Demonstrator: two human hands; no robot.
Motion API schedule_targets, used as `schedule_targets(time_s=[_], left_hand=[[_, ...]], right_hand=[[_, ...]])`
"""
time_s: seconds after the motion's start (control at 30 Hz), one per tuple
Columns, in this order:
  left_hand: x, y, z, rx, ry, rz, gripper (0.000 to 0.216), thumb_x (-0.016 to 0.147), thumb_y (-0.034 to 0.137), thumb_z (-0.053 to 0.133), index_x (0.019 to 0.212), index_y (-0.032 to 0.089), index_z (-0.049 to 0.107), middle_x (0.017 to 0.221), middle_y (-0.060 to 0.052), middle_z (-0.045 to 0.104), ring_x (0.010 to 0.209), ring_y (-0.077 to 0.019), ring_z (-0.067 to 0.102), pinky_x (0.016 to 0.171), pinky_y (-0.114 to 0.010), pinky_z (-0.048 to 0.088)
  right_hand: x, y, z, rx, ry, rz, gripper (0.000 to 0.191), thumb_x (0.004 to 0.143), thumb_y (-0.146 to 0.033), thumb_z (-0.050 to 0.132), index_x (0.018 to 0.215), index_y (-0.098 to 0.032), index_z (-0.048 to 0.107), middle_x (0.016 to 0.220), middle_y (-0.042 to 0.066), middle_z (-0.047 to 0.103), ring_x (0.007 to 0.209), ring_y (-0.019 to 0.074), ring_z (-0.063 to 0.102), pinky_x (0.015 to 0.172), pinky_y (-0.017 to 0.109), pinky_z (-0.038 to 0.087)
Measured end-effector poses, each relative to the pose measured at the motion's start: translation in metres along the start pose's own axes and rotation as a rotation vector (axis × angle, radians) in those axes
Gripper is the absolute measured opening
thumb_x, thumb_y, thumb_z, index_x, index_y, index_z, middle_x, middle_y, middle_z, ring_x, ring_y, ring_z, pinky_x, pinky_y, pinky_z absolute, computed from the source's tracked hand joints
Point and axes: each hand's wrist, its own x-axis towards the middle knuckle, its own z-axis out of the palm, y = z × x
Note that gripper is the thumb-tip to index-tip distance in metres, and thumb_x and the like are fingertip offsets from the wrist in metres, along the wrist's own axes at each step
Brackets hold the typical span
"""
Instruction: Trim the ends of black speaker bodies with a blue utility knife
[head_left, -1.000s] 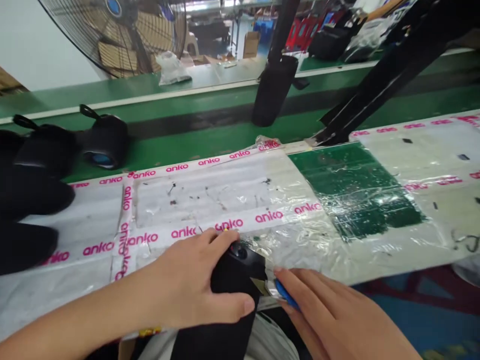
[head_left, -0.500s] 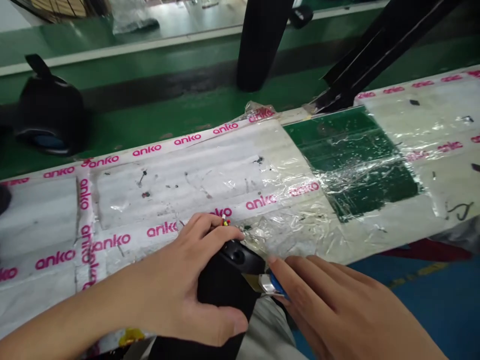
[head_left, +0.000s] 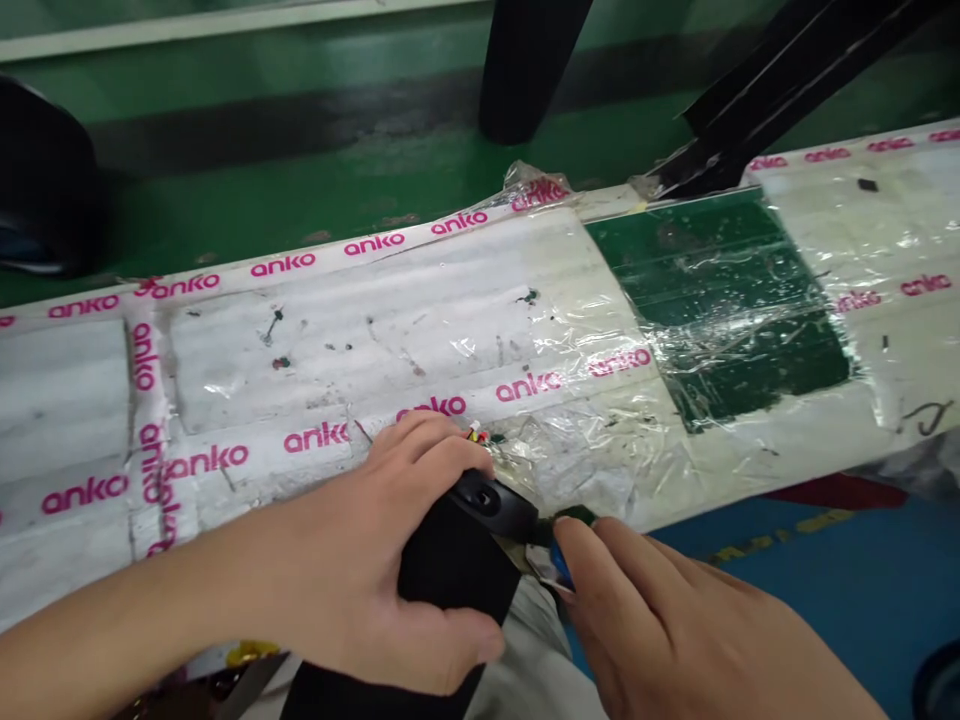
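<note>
A black fabric-covered device [head_left: 454,570] with a hard plastic end [head_left: 495,503], possibly a speaker, lies tilted at the bench's near edge. My left hand [head_left: 405,540] is wrapped over it, thumb on the near face and fingers on the far side. Small red, yellow and white wire ends [head_left: 478,433] stick out by the fingertips. In my right hand [head_left: 660,610] is a utility knife [head_left: 549,562] with a blue body and metal nose, right against the corner of the plastic end. Its blade tip is hard to make out.
A bench covering [head_left: 360,340] taped with pink "anko" lettering runs across, with a green panel [head_left: 727,300] at right. Behind stand a black cylinder [head_left: 529,70], a black rounded object [head_left: 41,180] and a dark slanted bar [head_left: 787,90]. Scraps lie about.
The view has shifted down and slightly left. My right hand's knife has moved a little along the plastic end's edge, and its blade shows less. My left hand keeps its hold.
</note>
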Motion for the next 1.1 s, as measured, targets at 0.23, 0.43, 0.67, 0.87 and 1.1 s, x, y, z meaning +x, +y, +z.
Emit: schedule_targets(time_s=[0.23,0.43,0.67,0.87,1.1], left_hand=[[-0.003,0.002,0.004,-0.037,0.018,-0.155,0.041,0.079,0.035,0.076,0.112,0.028,0.054,0.114,-0.003,0.059,0.093,-0.0242,0.062,0.081,-0.037,0.059],[-0.006,0.006,0.007,-0.062,0.048,-0.172,0.036,0.083,0.042,0.074,0.108,0.026,0.052,0.108,-0.003,0.060,0.096,-0.0255,0.061,0.074,-0.034,0.056],[-0.010,-0.001,0.014,-0.107,0.101,-0.176,0.044,0.082,0.049,0.077,0.110,0.026,0.053,0.109,-0.003,0.059,0.099,-0.0262,0.059,0.081,-0.039,0.055],[-0.006,0.005,0.019,-0.066,0.189,-0.133,0.034,0.077,0.039,0.075,0.100,0.024,0.054,0.109,-0.004,0.057,0.101,-0.0270,0.055,0.093,-0.046,0.053],[-0.003,0.013,0.018,-0.048,0.164,-0.151,0.033,0.074,0.032,0.075,0.095,0.024,0.051,0.107,-0.003,0.054,0.102,-0.0275,0.053,0.093,-0.047,0.051]], right_hand=[[0.013,-0.006,-0.015,0.027,-0.023,0.039,0.046,0.067,-0.003,0.048,0.110,-0.017,0.055,0.068,0.001,0.059,0.041,0.0170,0.056,0.035,0.030,0.035],[0.020,0.004,-0.019,0.128,-0.155,0.039,0.038,0.067,-0.006,0.052,0.100,-0.026,0.053,0.061,-0.004,0.059,0.040,0.0193,0.053,0.039,0.034,0.027],[0.003,0.011,-0.038,-0.043,0.202,0.087,0.016,0.096,-0.013,0.042,0.104,-0.023,0.051,0.066,-0.003,0.058,0.046,0.0182,0.058,0.043,0.035,0.035],[0.008,-0.004,-0.017,-0.075,0.119,-0.021,0.024,0.087,-0.005,0.044,0.102,-0.023,0.049,0.070,-0.002,0.057,0.052,0.0186,0.057,0.048,0.033,0.038],[0.013,-0.001,-0.013,-0.033,0.075,0.000,0.036,0.081,-0.005,0.045,0.112,-0.021,0.051,0.074,-0.002,0.059,0.054,0.0183,0.059,0.048,0.033,0.037]])
